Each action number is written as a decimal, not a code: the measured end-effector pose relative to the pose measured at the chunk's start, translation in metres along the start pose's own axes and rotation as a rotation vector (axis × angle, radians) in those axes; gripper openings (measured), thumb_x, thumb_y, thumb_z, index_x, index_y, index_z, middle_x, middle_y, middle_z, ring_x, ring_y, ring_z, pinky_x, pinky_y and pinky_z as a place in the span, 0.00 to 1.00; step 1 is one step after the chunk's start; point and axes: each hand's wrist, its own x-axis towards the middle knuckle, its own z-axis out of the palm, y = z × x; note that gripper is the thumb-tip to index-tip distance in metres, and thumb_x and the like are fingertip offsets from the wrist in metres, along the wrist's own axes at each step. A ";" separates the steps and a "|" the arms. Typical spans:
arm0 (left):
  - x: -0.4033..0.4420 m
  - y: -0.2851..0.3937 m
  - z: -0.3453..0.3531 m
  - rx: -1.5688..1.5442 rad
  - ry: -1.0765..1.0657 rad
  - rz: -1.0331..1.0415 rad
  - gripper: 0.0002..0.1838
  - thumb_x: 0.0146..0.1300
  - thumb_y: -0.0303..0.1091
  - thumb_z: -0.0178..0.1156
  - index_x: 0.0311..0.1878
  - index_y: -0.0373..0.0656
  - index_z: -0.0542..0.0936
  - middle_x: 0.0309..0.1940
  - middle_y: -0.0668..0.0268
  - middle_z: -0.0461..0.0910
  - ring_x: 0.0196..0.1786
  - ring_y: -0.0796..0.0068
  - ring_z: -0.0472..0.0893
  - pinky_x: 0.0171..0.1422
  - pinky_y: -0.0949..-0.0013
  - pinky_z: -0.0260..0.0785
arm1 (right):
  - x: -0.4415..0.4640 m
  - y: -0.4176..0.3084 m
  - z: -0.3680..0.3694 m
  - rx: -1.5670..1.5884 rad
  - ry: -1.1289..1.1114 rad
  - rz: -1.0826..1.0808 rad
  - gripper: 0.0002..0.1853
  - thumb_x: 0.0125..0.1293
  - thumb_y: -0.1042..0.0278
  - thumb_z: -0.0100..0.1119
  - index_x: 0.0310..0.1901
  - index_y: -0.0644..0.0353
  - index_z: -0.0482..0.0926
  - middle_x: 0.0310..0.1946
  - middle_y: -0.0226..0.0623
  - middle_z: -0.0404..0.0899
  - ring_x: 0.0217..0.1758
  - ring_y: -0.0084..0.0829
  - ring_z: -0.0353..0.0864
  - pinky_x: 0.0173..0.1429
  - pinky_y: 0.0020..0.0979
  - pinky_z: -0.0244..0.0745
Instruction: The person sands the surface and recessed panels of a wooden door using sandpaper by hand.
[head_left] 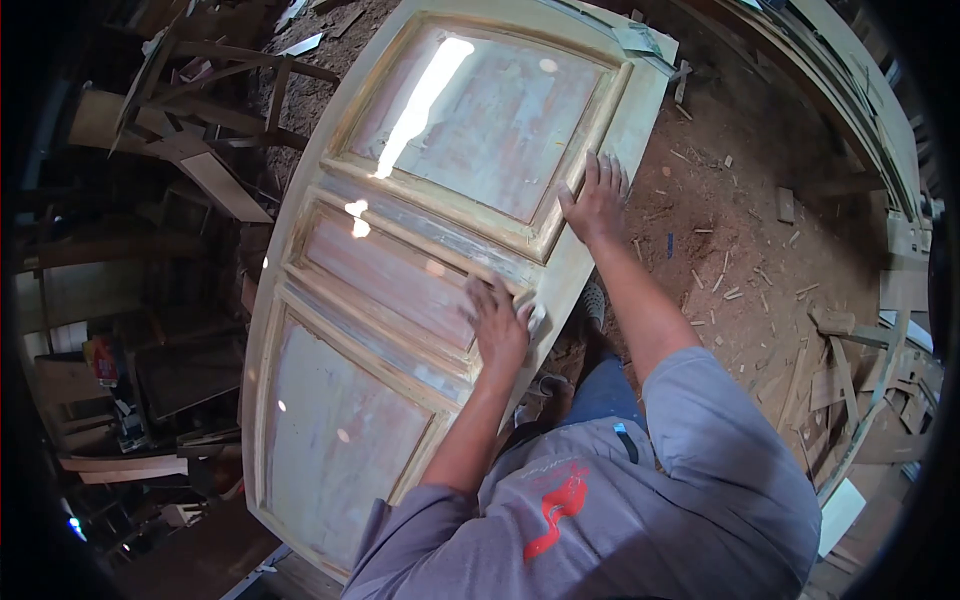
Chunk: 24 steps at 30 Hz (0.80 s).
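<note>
A large pale wooden door (pixel 470 240) with three recessed panels lies before me. My left hand (pixel 497 322) is over the frame beside the middle panel, its fingers apart and slightly blurred. A small white item (pixel 537 318) shows just right of that hand; I cannot make out what it is. My right hand (pixel 598 200) rests on the door's right edge beside the top panel, fingers spread. Neither hand holds anything that I can see. Bright patches of light fall across the top and middle panels.
Wood offcuts (pixel 215 180) and a wooden frame stand at the left. Small sticks are scattered on the brown dirt floor (pixel 730 230). Long boards (pixel 850 90) curve along the upper right, and scrap pieces (pixel 850 400) are piled at the right. My feet are beside the door.
</note>
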 end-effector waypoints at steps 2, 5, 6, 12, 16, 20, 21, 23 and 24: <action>-0.015 -0.014 -0.008 0.051 -0.052 -0.037 0.51 0.80 0.59 0.63 0.93 0.37 0.55 0.90 0.26 0.48 0.94 0.24 0.43 0.89 0.15 0.36 | -0.003 0.003 0.005 0.003 0.029 -0.001 0.48 0.74 0.37 0.64 0.85 0.64 0.65 0.80 0.61 0.71 0.90 0.60 0.61 0.95 0.60 0.48; -0.020 -0.019 -0.003 0.100 -0.012 0.003 0.51 0.80 0.59 0.63 0.92 0.36 0.54 0.90 0.26 0.47 0.93 0.24 0.43 0.89 0.16 0.37 | -0.002 0.002 0.000 0.012 0.016 0.001 0.48 0.74 0.37 0.64 0.84 0.64 0.65 0.80 0.61 0.71 0.90 0.59 0.61 0.95 0.60 0.48; -0.005 -0.012 -0.001 0.097 0.021 0.025 0.51 0.81 0.59 0.62 0.92 0.36 0.54 0.90 0.26 0.46 0.93 0.23 0.43 0.90 0.16 0.37 | -0.001 0.000 0.000 0.010 0.013 -0.006 0.48 0.74 0.37 0.65 0.84 0.64 0.65 0.80 0.61 0.71 0.90 0.59 0.61 0.95 0.60 0.48; 0.016 0.013 -0.007 0.060 0.078 0.091 0.49 0.83 0.58 0.60 0.92 0.36 0.55 0.91 0.28 0.45 0.93 0.24 0.44 0.91 0.19 0.38 | -0.002 0.002 0.004 0.000 0.018 0.000 0.48 0.74 0.38 0.65 0.85 0.64 0.65 0.81 0.61 0.70 0.90 0.59 0.61 0.94 0.60 0.48; -0.065 -0.037 -0.016 0.068 0.034 -0.008 0.40 0.81 0.52 0.64 0.90 0.48 0.67 0.92 0.44 0.56 0.94 0.30 0.47 0.92 0.21 0.39 | -0.001 0.000 0.000 0.002 0.002 0.006 0.48 0.74 0.38 0.65 0.85 0.63 0.65 0.81 0.60 0.70 0.90 0.58 0.61 0.95 0.60 0.48; -0.138 -0.093 -0.038 0.282 0.144 0.104 0.32 0.77 0.37 0.66 0.84 0.57 0.76 0.79 0.54 0.77 0.87 0.42 0.67 0.93 0.21 0.38 | 0.001 0.005 0.002 0.002 0.010 0.032 0.49 0.73 0.37 0.65 0.85 0.63 0.65 0.82 0.61 0.69 0.90 0.58 0.61 0.95 0.60 0.48; -0.153 -0.100 -0.051 0.258 0.110 0.064 0.32 0.76 0.34 0.65 0.83 0.57 0.77 0.74 0.57 0.82 0.83 0.46 0.73 0.93 0.21 0.38 | -0.003 0.005 0.004 0.009 0.001 0.017 0.49 0.73 0.37 0.65 0.85 0.63 0.65 0.82 0.61 0.69 0.90 0.58 0.61 0.95 0.60 0.48; -0.173 -0.099 -0.078 0.205 0.166 0.010 0.33 0.73 0.25 0.64 0.81 0.58 0.79 0.49 0.65 0.92 0.60 0.59 0.89 0.91 0.24 0.51 | -0.006 0.001 0.002 0.019 -0.011 0.038 0.49 0.72 0.38 0.68 0.85 0.61 0.65 0.83 0.59 0.69 0.90 0.56 0.61 0.95 0.58 0.48; -0.181 -0.103 -0.084 0.185 0.162 -0.027 0.33 0.72 0.25 0.65 0.80 0.57 0.81 0.46 0.64 0.91 0.57 0.60 0.89 0.89 0.26 0.56 | -0.005 0.000 -0.001 0.020 -0.009 0.046 0.50 0.71 0.38 0.69 0.85 0.60 0.65 0.83 0.58 0.69 0.90 0.55 0.61 0.94 0.57 0.48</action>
